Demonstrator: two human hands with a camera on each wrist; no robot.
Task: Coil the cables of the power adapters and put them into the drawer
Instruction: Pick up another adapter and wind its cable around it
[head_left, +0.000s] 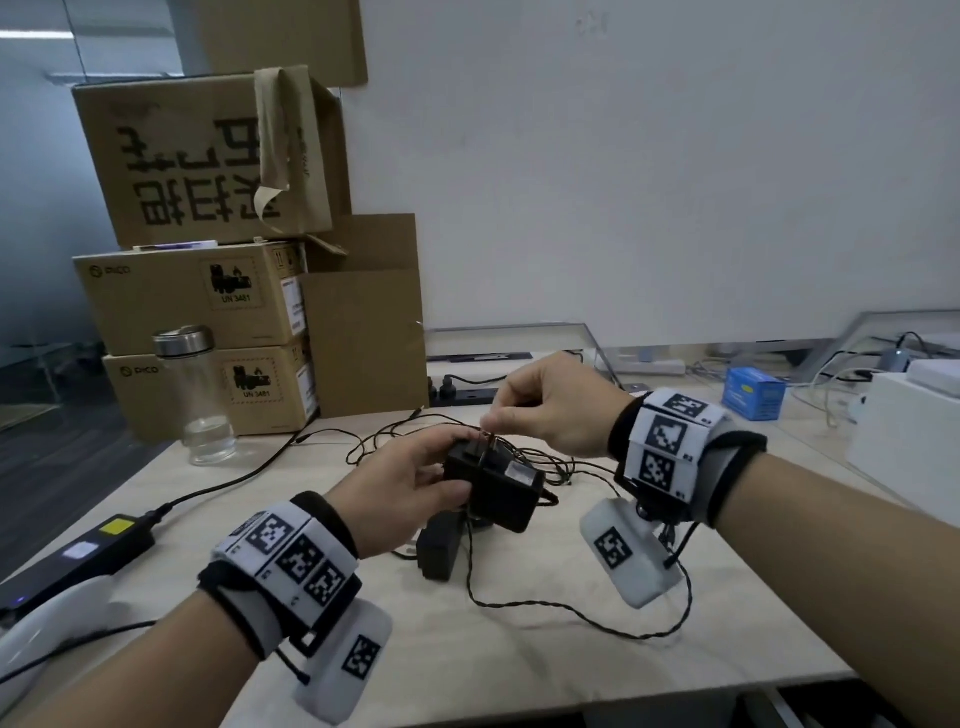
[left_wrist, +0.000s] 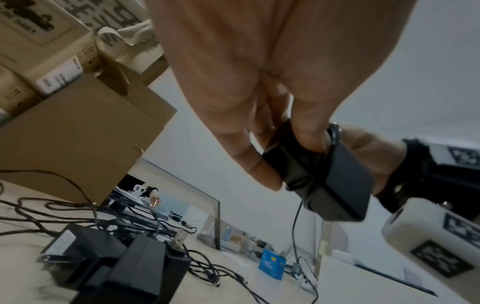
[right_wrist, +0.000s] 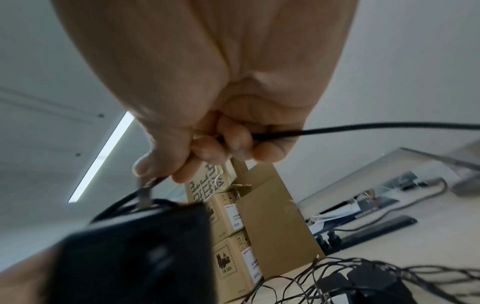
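Observation:
My left hand (head_left: 415, 475) grips a black power adapter (head_left: 493, 486) above the table, prongs up, thumb and fingers round its body (left_wrist: 335, 185). My right hand (head_left: 540, 410) pinches the adapter's thin black cable (right_wrist: 337, 128) just over the prongs (right_wrist: 144, 193). A few turns of cable wrap the adapter's body. The rest of the cable (head_left: 582, 616) trails down in a loop over the table. More black adapters (left_wrist: 116, 259) lie on the table under the held one, among tangled cables (head_left: 395, 441). No drawer is in view.
Stacked cardboard boxes (head_left: 208, 291) stand at the back left, with a glass bottle (head_left: 200, 389) in front of them. A black power strip (head_left: 67, 561) lies at the left edge. A blue box (head_left: 753, 392) and a white box (head_left: 914, 431) sit to the right.

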